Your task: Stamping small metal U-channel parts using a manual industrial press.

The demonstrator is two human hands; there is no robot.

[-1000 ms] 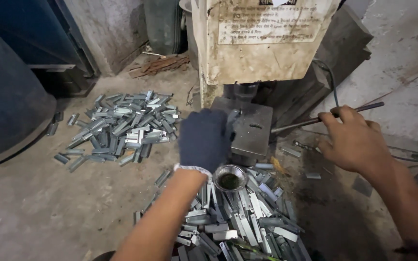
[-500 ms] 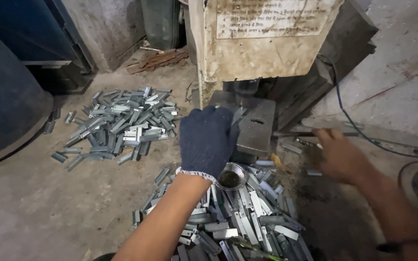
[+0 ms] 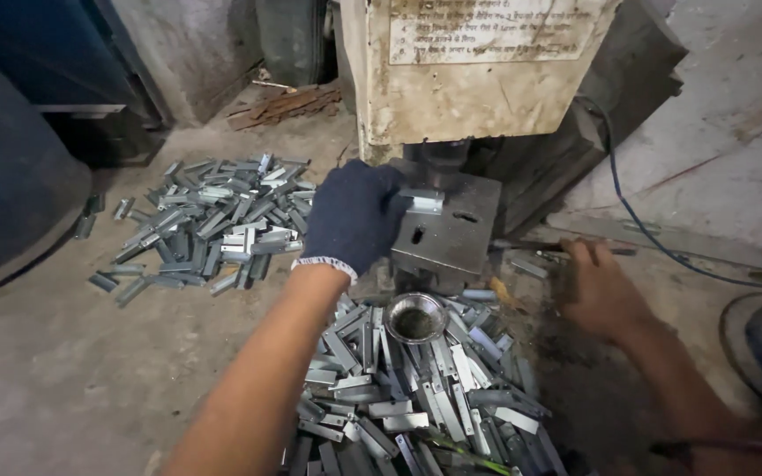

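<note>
My left hand (image 3: pixel 352 216) wears a dark knit glove and holds a small flat metal strip (image 3: pixel 422 201) on the steel die block (image 3: pixel 450 231) of a press machine (image 3: pixel 474 75). The press ram sits just above the strip. My right hand (image 3: pixel 599 289) is bare and grips a thin metal lever rod (image 3: pixel 531 248) low beside the block, near the floor. A small round metal bowl (image 3: pixel 414 317) rests on a heap of grey metal strips (image 3: pixel 416 397) directly below my left forearm.
A second pile of metal strips (image 3: pixel 209 225) lies on the concrete floor to the left. A large dark drum (image 3: pixel 2 203) stands at the far left. A blue cable (image 3: pixel 654 238) runs along the right. Rusty scrap (image 3: pixel 288 101) lies behind.
My right hand has pulled the lever rod down from a raised position to near the floor. My left hand moved up from the bowl to the die block, placing a strip there.
</note>
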